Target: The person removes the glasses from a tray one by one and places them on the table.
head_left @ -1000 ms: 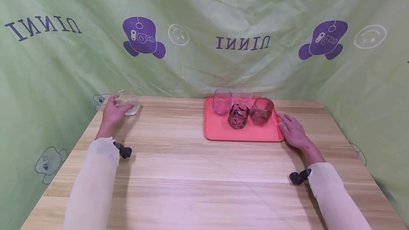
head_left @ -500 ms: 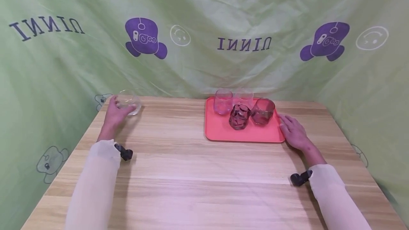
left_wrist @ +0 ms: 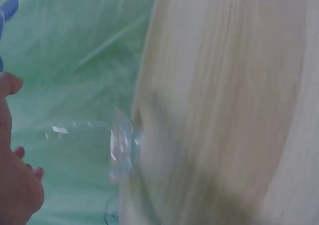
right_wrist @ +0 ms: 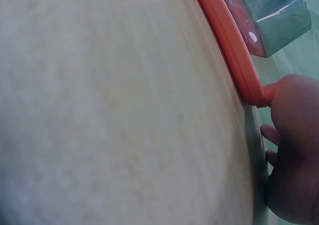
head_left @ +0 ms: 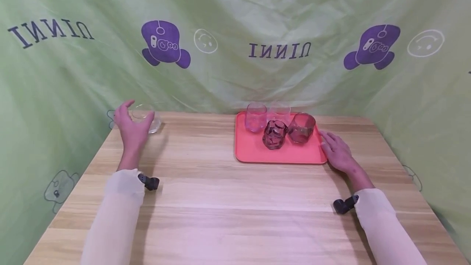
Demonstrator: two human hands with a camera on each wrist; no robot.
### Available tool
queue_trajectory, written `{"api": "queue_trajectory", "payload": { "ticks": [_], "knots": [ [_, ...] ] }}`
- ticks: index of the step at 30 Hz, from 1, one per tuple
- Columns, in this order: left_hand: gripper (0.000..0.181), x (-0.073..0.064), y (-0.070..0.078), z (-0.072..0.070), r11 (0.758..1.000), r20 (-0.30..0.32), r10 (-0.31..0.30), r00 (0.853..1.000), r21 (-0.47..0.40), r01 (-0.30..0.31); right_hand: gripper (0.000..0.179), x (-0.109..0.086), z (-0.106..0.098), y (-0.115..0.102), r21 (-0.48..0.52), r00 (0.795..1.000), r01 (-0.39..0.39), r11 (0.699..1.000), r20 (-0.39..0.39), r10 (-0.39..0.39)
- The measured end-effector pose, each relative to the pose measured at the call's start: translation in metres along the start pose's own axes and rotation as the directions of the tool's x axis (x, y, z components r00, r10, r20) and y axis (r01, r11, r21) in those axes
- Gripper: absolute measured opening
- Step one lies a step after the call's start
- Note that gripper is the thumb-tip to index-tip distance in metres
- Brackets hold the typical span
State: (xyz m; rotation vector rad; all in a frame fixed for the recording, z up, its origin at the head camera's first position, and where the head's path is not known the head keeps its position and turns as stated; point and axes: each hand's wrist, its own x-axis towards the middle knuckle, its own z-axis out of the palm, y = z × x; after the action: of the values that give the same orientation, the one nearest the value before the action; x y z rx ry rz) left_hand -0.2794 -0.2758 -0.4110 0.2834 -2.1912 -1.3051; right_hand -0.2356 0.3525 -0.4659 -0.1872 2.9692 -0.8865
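Near the table's far left corner stands a clear drinking glass (head_left: 156, 123), blurred in the left wrist view. My left hand (head_left: 133, 130) is just in front of it, thumb and fingers spread wide; the left wrist view shows a gap between hand and glass (left_wrist: 122, 148). On the other side, my right hand (head_left: 337, 150) rests at the right edge of a red tray (head_left: 254, 155), its fingers extended and its thumb touching the tray's rim. The tray bears a pinkish glass (head_left: 256, 118), a clear glass (head_left: 280, 111), a dark purple glass (head_left: 275, 135) and a brownish-tinted glass (head_left: 302, 128).
A wood-grain table (head_left: 220, 207) lies under everything. Behind it and along both sides hangs a green printed curtain (head_left: 228, 77), close to the tray's back edge and the lone glass.
My left hand has let go of the clear glass, its fingers spreading and drawing back slightly toward me. The glass stays about where it was. My right hand and the tray have not moved.
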Motion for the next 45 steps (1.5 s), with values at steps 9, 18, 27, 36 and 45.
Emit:
{"api": "queue_trajectory", "payload": {
  "ticks": [9, 18, 27, 36, 45],
  "knots": [
    [0.057, -0.007, 0.02, 0.025, 0.953, 0.132, 0.291, 0.948, -0.125, -0.275, 0.056, 0.0, -0.002, -0.001, -0.004, 1.0, 0.009, 1.0, -0.013, -0.009],
    [0.055, -0.022, 0.025, 0.056, 0.924, 0.426, 0.381, 0.821, -0.135, -0.359, 0.057, 0.001, -0.001, 0.001, 0.002, 1.0, -0.001, 1.0, -0.006, 0.001],
    [0.06, -0.043, 0.028, 0.102, 0.931, 0.537, 0.362, 0.762, -0.249, -0.266, 0.058, -0.001, 0.0, 0.001, 0.003, 1.0, -0.022, 1.0, -0.002, 0.022],
    [0.064, -0.061, 0.046, 0.139, 0.921, 0.636, 0.387, 0.667, -0.225, -0.319, 0.057, 0.001, 0.002, 0.001, 0.0, 1.0, -0.007, 1.0, -0.007, 0.007],
    [0.069, -0.074, 0.064, 0.179, 0.938, 0.663, 0.343, 0.666, -0.277, -0.208, 0.055, 0.0, -0.001, 0.001, 0.002, 1.0, 0.016, 1.0, -0.018, -0.016]
  ]
}}
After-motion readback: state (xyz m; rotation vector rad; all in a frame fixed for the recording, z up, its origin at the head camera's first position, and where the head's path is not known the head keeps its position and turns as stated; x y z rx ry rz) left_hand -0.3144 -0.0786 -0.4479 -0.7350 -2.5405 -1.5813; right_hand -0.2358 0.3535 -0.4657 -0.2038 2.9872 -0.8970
